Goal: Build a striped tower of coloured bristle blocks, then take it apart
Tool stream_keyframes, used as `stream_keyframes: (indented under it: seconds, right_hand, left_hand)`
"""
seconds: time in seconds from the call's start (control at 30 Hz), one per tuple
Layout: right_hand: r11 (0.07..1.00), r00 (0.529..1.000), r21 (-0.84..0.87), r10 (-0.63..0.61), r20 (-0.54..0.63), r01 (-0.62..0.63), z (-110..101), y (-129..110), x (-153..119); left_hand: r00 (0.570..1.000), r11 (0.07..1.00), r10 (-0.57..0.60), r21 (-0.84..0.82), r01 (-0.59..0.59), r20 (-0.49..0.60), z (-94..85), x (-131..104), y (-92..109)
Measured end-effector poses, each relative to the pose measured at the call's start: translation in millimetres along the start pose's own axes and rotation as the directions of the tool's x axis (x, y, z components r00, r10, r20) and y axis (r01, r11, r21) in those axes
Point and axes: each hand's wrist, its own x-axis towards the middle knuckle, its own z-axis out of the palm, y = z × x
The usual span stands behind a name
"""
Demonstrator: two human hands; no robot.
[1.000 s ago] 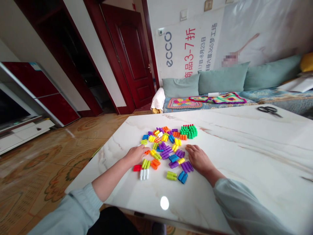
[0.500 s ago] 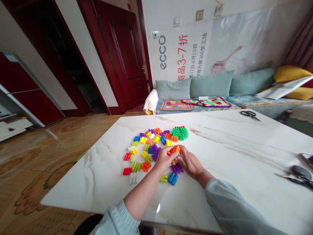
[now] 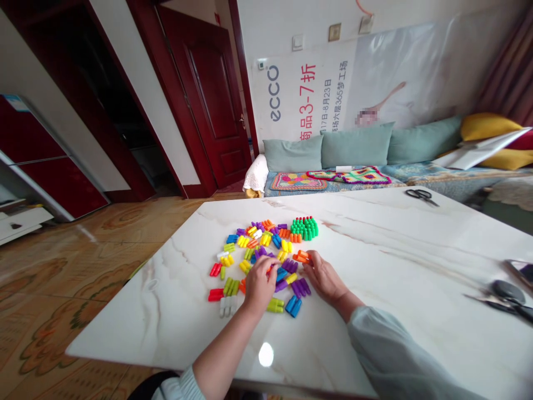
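Observation:
Many small coloured plastic caps lie in clusters on the white marble-patterned table. My right hand (image 3: pixel 326 276) holds orange caps (image 3: pixel 301 256) at its fingertips, right of the pile. Over the middle of the pile is my left hand (image 3: pixel 261 282), its fingers curled together; a bit of orange shows at the fingertips, too small to make out. Purple caps (image 3: pixel 301 287) and blue caps (image 3: pixel 293 306) lie between and below the hands. Behind them a block of green pieces (image 3: pixel 304 228) stands upright, some with red tops. White caps (image 3: pixel 227 306) and red caps (image 3: pixel 215 294) sit at the near left.
Black scissors (image 3: pixel 421 195) lie at the table's far edge. At the right are more scissors (image 3: pixel 499 305), a dark rounded object (image 3: pixel 507 290) and a phone (image 3: pixel 522 271). A sofa with green cushions (image 3: pixel 361 145) stands behind the table (image 3: pixel 133 328).
My hands have moved apart. The left one went left and slightly down over the pile, while the right stayed nearly in place with orange caps. The view has shifted slightly.

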Motion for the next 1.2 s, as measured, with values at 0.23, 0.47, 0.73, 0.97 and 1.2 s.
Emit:
stream_keyframes:
  seconds: [0.23, 0.47, 0.73, 0.97, 1.2]
  right_hand:
    - [0.994, 0.999, -0.107, -0.03, -0.019, 0.028, 3.3, 4.4, 3.5]
    - [0.989, 0.988, -0.103, -0.115, -0.105, 0.105, 6.1, 7.4, 2.0]
    - [0.99, 0.991, -0.077, 0.113, -0.078, -0.119, -10.4, 23.3, 13.9]
    - [0.958, 0.989, -0.251, 0.147, 0.027, -0.136, -35.1, 22.6, 38.3]
    - [0.868, 0.947, -0.49, 0.218, 0.238, -0.077, -18.0, 13.8, 37.3]
  left_hand:
    - [0.996, 0.976, 0.035, 0.212, -0.053, 0.084, 1.2, -23.5, -28.8]
    - [0.994, 0.957, -0.007, 0.29, -0.024, 0.106, 4.5, -20.0, -28.8]
    - [0.994, 0.944, -0.02, 0.33, -0.017, 0.109, 5.4, -21.2, -29.3]
    - [0.995, 0.944, -0.016, 0.33, -0.018, 0.102, 7.9, -22.0, -31.8]
    - [0.996, 0.949, -0.001, 0.315, -0.029, 0.095, 9.2, -22.1, -33.2]
